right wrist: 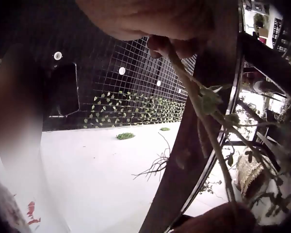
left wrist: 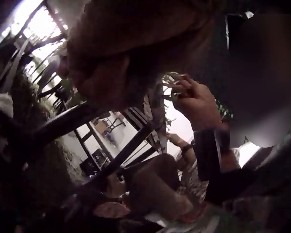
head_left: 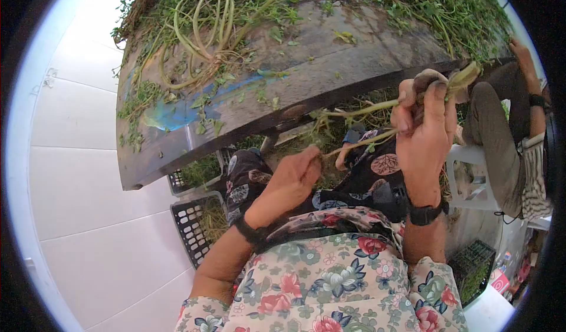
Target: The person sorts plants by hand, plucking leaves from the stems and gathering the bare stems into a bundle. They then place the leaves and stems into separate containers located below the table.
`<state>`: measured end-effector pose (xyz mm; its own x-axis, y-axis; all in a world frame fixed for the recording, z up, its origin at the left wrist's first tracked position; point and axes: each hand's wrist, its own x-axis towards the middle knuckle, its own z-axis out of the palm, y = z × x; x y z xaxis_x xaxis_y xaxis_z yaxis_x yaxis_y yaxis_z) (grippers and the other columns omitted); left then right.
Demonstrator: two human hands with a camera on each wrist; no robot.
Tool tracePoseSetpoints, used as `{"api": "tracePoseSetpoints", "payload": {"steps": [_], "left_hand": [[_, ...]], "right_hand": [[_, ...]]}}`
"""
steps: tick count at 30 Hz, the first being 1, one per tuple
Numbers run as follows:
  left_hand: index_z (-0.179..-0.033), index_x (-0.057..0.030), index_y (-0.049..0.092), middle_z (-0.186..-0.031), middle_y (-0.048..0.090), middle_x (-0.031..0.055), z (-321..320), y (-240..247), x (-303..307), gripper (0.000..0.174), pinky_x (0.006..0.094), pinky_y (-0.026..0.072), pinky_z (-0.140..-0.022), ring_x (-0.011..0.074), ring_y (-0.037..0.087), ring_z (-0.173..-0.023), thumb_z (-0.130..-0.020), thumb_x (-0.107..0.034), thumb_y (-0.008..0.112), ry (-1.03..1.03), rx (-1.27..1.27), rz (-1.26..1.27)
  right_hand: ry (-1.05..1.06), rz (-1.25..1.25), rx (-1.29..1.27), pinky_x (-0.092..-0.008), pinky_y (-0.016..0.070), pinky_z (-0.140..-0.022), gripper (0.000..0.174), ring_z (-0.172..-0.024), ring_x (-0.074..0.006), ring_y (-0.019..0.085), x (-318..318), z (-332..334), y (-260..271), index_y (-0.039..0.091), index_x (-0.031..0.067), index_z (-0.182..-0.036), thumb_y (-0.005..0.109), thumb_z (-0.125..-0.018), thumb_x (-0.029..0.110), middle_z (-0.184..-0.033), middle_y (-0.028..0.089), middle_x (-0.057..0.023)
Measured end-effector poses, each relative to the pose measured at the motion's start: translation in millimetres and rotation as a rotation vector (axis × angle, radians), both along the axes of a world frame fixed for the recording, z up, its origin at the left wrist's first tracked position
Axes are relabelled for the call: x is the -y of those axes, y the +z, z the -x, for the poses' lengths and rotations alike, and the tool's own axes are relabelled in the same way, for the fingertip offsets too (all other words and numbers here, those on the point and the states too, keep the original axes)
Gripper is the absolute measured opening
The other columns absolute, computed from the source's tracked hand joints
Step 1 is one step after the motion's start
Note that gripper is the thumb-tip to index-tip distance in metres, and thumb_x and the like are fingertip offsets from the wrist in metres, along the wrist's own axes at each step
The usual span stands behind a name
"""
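Note:
In the head view the right hand (head_left: pixel 425 126), held up at the table's front edge, grips a bunch of plant stems (head_left: pixel 368 109) with the thumb and curled fingers. Lower and to its left, the left hand (head_left: pixel 292 182) pinches the end of one thin stem (head_left: pixel 362 143). The right wrist view has that stem (right wrist: pixel 203 114) running from the right hand (right wrist: pixel 150 19) down to the left hand (right wrist: pixel 218 221). The left hand (left wrist: pixel 136 53) looms dark across the top of the left wrist view, its fingertips unclear, with the right hand (left wrist: pixel 199 104) beyond.
Leafy plants with roots lie on the dark table (head_left: pixel 330 43). Black crates (head_left: pixel 197 229) stand below left, another crate (head_left: pixel 474 267) at lower right. A person's knee (head_left: pixel 492 137) and a white stool (head_left: pixel 469 182) are on the right.

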<state>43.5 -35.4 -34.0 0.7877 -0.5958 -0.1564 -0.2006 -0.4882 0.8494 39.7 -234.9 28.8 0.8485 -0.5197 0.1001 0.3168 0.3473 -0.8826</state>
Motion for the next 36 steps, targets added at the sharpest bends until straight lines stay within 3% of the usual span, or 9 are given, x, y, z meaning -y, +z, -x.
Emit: {"api": "tracePoseSetpoints", "payload": {"steps": [4,7,10,13,16,19,25,31,36], "left_hand": [[-0.102,-0.0005,0.051,-0.093,0.055,0.0129,1,22,11,0.026,0.0327,0.0458,-0.064,0.0274,0.057,-0.080,-0.078,-0.010,0.053,0.471,-0.661,0.168],[-0.099,-0.0024,0.053,-0.097,0.053,0.0120,-9,-37,-28,0.029,0.0297,0.0465,-0.068,0.0268,0.056,-0.083,-0.071,-0.008,0.059,-0.024,0.638,-0.026],[-0.106,0.0003,0.047,-0.112,0.048,0.0154,-8,-56,-49,0.037,0.0295,0.0451,-0.074,0.0221,0.051,-0.097,-0.071,-0.002,0.061,-0.082,0.021,0.112],[-0.104,0.0008,0.048,-0.108,0.049,0.0114,-14,-51,-45,0.035,0.0256,0.0454,-0.066,0.0174,0.050,-0.095,-0.071,-0.001,0.061,-0.265,0.284,0.216],[-0.079,-0.0027,0.049,-0.085,0.052,0.0067,-2,-16,-24,0.017,0.0240,0.0389,-0.051,0.0138,0.047,-0.059,-0.080,-0.017,0.058,0.053,-0.534,0.464],[-0.082,-0.0041,0.049,-0.075,0.051,0.0017,-1,4,-16,0.023,0.0215,0.0321,-0.044,0.0080,0.041,-0.053,-0.089,-0.026,0.050,0.286,-0.866,0.454],[-0.093,-0.0044,0.054,-0.070,0.050,-0.0018,-7,-8,-24,0.026,0.0193,0.0307,-0.044,0.0050,0.043,-0.056,-0.089,-0.030,0.050,0.239,-0.644,0.625],[-0.092,-0.0081,0.057,-0.072,0.052,-0.0063,-7,15,-15,0.026,0.0180,0.0323,-0.046,0.0021,0.045,-0.062,-0.087,-0.033,0.053,0.451,-0.484,0.427],[-0.094,-0.0079,0.058,-0.074,0.053,-0.0056,-13,9,-27,0.031,0.0171,0.0352,-0.049,0.0021,0.046,-0.065,-0.087,-0.038,0.051,0.277,-0.453,0.441]], "right_hand": [[-0.010,0.040,0.142,-0.0197,0.0270,-0.041,0.024,-0.048,-0.0076,0.041,-9,6,9,0.048,0.0077,-0.094,0.045,-0.091,0.031,-0.070,0.054,-0.0035],[-0.111,0.095,0.228,-0.0199,0.0286,-0.041,0.023,-0.050,-0.0083,0.042,5,8,22,0.049,0.0077,-0.094,0.046,-0.091,0.030,-0.073,0.055,-0.0044],[-0.138,0.105,0.222,-0.0202,0.0303,-0.042,0.022,-0.051,-0.0090,0.044,23,3,23,0.049,0.0078,-0.095,0.047,-0.090,0.030,-0.075,0.056,-0.0053],[-0.120,-0.092,0.126,-0.0197,0.0329,-0.043,0.021,-0.055,-0.0090,0.049,11,-1,13,0.050,0.0089,-0.090,0.051,-0.088,0.030,-0.076,0.058,-0.0049],[-0.089,-0.127,0.091,-0.0197,0.0330,-0.043,0.021,-0.054,-0.0091,0.050,3,-1,6,0.051,0.0096,-0.091,0.050,-0.089,0.031,-0.074,0.058,-0.0048],[-0.083,-0.139,0.080,-0.0198,0.0313,-0.042,0.020,-0.051,-0.0086,0.045,10,0,14,0.051,0.0094,-0.092,0.050,-0.089,0.030,-0.074,0.057,-0.0050],[0.087,-0.229,0.059,-0.0183,0.0265,-0.042,0.021,-0.047,-0.0069,0.030,23,3,11,0.052,0.0090,-0.093,0.046,-0.091,0.029,-0.071,0.050,-0.0033],[0.300,-0.456,0.063,-0.0173,0.0229,-0.041,0.021,-0.046,-0.0038,0.029,34,6,8,0.051,0.0094,-0.093,0.042,-0.092,0.028,-0.066,0.043,0.0020],[0.342,-0.487,0.074,-0.0176,0.0224,-0.041,0.021,-0.046,-0.0031,0.029,40,5,-2,0.049,0.0082,-0.096,0.039,-0.093,0.026,-0.066,0.041,0.0026]]}}
